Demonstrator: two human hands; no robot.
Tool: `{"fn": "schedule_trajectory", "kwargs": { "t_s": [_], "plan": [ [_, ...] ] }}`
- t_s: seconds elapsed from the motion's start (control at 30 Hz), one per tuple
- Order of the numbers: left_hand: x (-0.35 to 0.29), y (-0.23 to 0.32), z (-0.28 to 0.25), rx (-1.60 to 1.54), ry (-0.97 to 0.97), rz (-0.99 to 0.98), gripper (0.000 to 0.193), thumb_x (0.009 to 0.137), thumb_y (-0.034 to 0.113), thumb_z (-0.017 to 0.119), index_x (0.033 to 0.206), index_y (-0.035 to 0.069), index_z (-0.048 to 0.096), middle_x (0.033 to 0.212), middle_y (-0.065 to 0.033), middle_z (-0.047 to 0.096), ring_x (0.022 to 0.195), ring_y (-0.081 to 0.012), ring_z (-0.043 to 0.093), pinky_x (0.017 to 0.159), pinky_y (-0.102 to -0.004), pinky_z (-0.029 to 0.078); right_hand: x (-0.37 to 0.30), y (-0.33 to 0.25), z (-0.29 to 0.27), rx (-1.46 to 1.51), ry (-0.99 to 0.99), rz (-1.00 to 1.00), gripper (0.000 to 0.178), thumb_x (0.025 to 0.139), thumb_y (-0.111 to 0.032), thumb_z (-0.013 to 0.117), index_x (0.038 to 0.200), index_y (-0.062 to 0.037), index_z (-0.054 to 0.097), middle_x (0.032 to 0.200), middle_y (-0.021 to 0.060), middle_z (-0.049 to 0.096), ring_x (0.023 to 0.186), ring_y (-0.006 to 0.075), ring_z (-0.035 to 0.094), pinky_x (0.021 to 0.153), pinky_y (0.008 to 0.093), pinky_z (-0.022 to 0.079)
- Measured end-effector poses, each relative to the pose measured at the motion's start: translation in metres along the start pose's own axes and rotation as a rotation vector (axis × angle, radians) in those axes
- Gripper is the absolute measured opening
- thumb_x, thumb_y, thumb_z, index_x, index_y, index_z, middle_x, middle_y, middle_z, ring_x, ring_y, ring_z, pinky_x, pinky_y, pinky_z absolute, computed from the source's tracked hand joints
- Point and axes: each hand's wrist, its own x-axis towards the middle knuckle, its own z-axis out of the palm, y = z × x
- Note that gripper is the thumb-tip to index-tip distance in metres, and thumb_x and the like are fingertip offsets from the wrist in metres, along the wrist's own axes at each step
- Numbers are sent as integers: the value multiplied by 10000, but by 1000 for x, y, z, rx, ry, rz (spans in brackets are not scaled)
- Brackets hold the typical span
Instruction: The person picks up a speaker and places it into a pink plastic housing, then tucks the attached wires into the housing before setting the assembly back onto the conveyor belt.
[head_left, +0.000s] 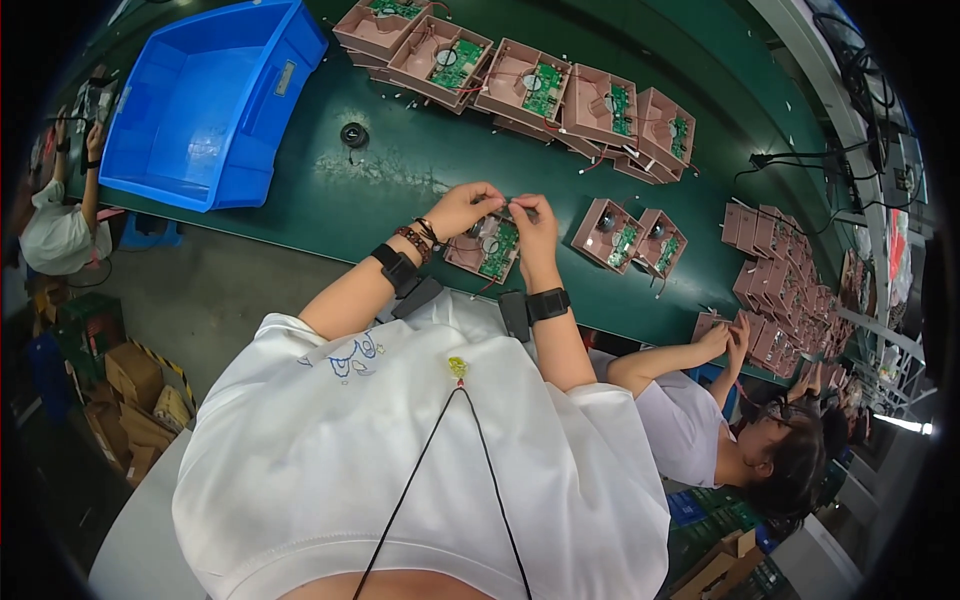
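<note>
Fingers (485, 190) of left hand (452, 214) and right hand (538, 228) pinch narrowly, any held piece unclear, over a pink housing (463, 262), green board (499, 250) in, top still uncovered.

No text or number can be read here. The wall of the blue plastic bin (252, 135) carries a small pale label (285, 78), too tiny for reading. On the white T-shirt (420, 470), the blue print (352, 352) gives no readable word.
</note>
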Motion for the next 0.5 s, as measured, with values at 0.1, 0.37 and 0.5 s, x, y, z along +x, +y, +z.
{"fn": "schedule_trajectory", "kwargs": {
  "t_s": [0.1,0.37,0.5],
  "plan": [
    [2,-8,2,-277,-45,-59,162,865,181,583,906,26,597,869,-25,616,827,-105,556,746,-267,447,-2,5,3,386,-23,228,69,746,-56,644,778,-34,586,849,58,573,761,216,543,685,330,415],
    [-12,19,-4,697,241,270,112,825,235,594,845,127,618,840,-2,620,816,-169,569,825,-337,358,11,-13,-14,-423,-175,-338,137,704,-84,681,809,-65,596,804,60,557,733,250,533,674,355,409],
    [-12,23,-3,747,237,324,100,792,253,601,799,154,613,826,6,617,831,-202,556,825,-358,315,11,-29,-15,-663,-158,-428,139,703,-106,676,811,-79,593,792,57,555,719,262,541,653,364,398]
  ]
}}
